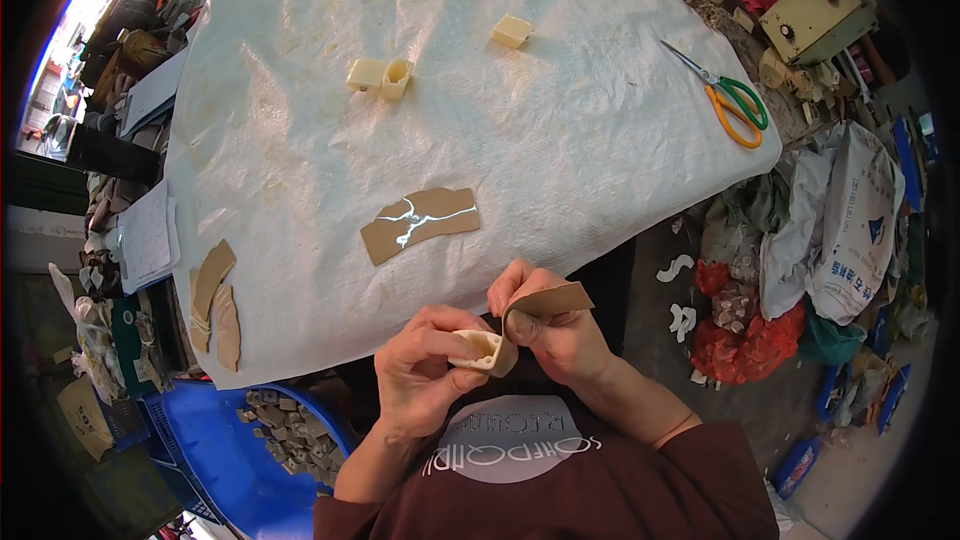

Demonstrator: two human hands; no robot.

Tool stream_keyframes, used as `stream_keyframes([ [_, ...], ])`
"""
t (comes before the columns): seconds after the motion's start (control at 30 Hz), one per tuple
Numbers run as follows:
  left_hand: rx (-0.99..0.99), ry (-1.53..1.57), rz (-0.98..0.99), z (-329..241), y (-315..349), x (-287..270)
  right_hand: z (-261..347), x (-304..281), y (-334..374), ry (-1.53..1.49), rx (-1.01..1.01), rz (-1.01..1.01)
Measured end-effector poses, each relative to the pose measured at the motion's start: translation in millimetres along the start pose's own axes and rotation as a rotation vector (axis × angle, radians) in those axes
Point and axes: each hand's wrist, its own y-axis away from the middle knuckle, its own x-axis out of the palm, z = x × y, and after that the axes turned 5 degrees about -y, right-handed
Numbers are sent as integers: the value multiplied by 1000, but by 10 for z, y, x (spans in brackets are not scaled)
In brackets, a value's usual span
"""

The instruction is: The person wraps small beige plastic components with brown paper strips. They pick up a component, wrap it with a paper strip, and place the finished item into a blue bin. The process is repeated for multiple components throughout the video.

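My left hand [415, 365] is closed around a cream-coloured hollow piece [497, 360], its opening turned up and a fingertip at the cavity. My right hand [565, 345] pinches a stiff brown strip [558, 300], which looks like sandpaper, though I cannot be sure. One end of the strip bends down against the side of the hollow piece. Beyond my hands, a curved brown sheet [425, 230] with bright white crack-like lines lies on the white table cover [330, 160]. Two cream pieces [367, 75] sit together farther off, and a single cream block [513, 32] stands to their right.
Scissors [740, 110] with green and orange handles lie at the table's right side. Brown scraps [212, 280] rest at the left edge. Below left is a blue basin [230, 450] of small grey-brown blocks. Bags [845, 230] and a red bag [750, 345] crowd the floor at right.
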Motion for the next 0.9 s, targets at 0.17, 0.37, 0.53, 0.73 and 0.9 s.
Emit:
stream_keyframes([
  [0.17,281,-275,145,101,-149,-144,59,83,-21,-179,136,-12],
  [0.37,278,-411,123,30,-135,-120,2,11,-14,-73,-28,83],
  [0.53,378,-560,-143,103,-118,58,38,52,-29,127,-142,26],
  [0.73,353,-444,54,-28,-155,-37,94,27,-15,148,-90,37],
  [0.9,346,-428,174,-45,-192,-74,127,-15,-8,51,70,-22],
])
